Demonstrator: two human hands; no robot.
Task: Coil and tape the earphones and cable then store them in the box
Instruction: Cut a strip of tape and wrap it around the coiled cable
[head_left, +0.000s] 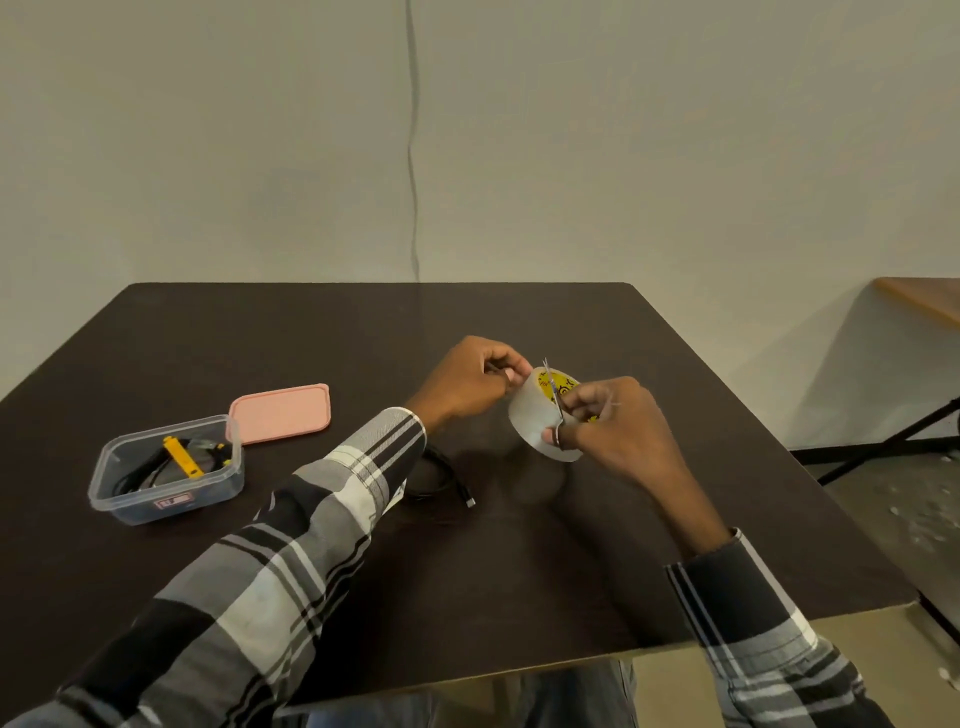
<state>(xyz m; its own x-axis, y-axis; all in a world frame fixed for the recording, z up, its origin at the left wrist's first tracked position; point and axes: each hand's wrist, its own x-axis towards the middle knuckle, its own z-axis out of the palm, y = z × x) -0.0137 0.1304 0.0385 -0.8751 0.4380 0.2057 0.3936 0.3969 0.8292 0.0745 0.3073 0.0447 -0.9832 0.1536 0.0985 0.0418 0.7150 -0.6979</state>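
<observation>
A black coiled cable (436, 480) lies on the dark table (311, 332) just below the left forearm, its plug end pointing right, partly hidden by the plaid sleeve (311, 499). Above it, both hands are raised over the table around a roll of clear tape (530, 421) with a yellow core. The left hand (467, 379) pinches what appears to be the free end of the tape between thumb and fingertips, though the strip itself is too faint to make out. The right hand (613, 421) grips small scissors (555, 395), fingers curled through the handles, blades pointing up against the roll. Well to the left stands the clear plastic box (166, 467), open, with dark cords and a yellow item inside. Its pink lid (280, 413) lies flat just beside it, toward the far right corner of the box.
</observation>
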